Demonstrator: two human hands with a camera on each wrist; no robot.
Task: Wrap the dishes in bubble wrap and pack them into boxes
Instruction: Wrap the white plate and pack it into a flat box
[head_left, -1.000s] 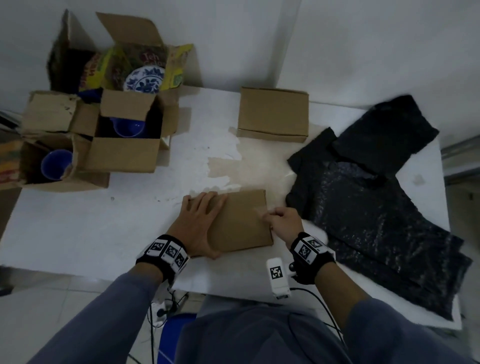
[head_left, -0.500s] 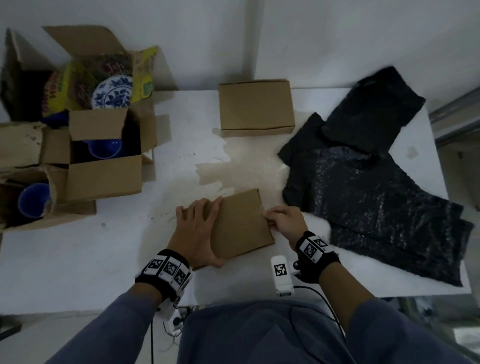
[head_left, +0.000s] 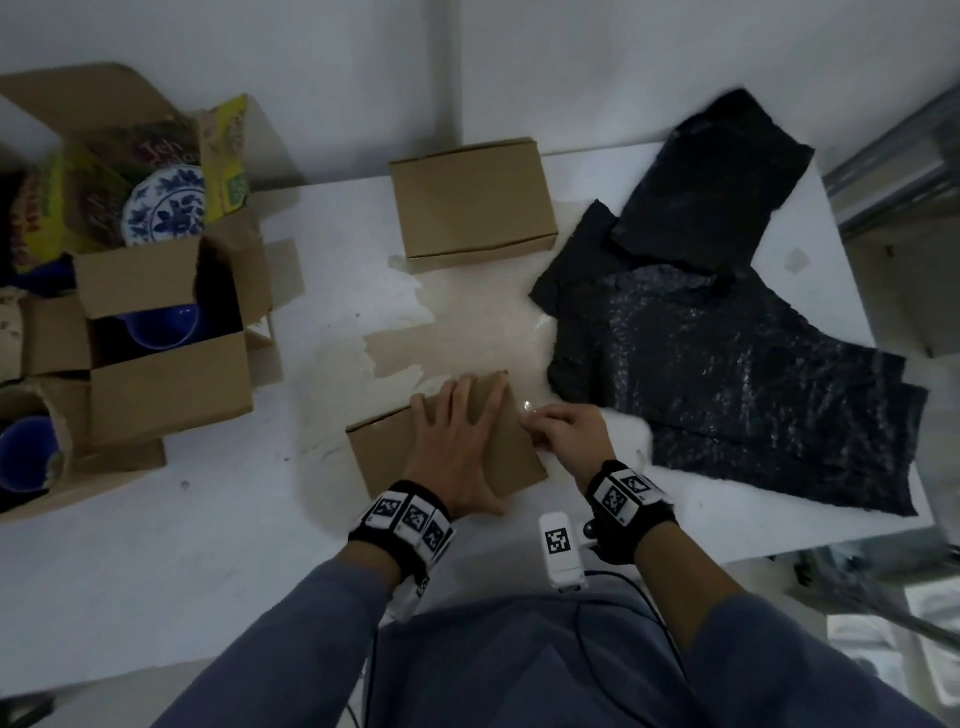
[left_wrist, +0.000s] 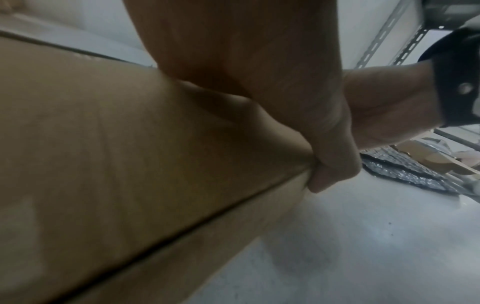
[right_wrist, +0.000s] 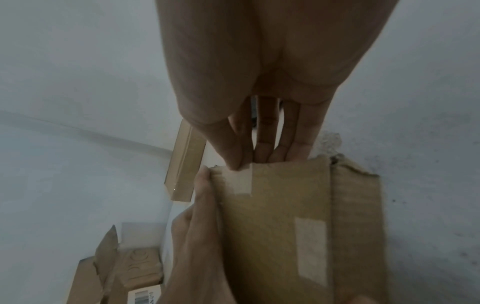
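A closed brown cardboard box (head_left: 384, 447) lies near the front edge of the white table (head_left: 156, 551). My left hand (head_left: 462, 441) rests flat on its lid with the fingers straight and spread. My right hand (head_left: 566, 431) is at the box's right edge, where its thumb and fingertips (right_wrist: 259, 152) pinch a pale tape strip (right_wrist: 242, 181) over the edge. In the right wrist view a second tape strip (right_wrist: 310, 246) sits on the box (right_wrist: 280, 216), and my left hand (right_wrist: 197, 226) lies along its left side. The box's contents are hidden.
A second closed box (head_left: 472, 200) stands at the back centre. Black bubble wrap sheets (head_left: 727, 353) cover the table's right side. Open boxes (head_left: 166, 384) at the left hold a blue bowl (head_left: 161, 325), a blue cup (head_left: 26, 452) and a blue-and-white plate (head_left: 166, 210).
The box has turned a little anticlockwise. My left hand has slid from its left part rightwards across the lid. My right hand stays at the right edge on the tape.
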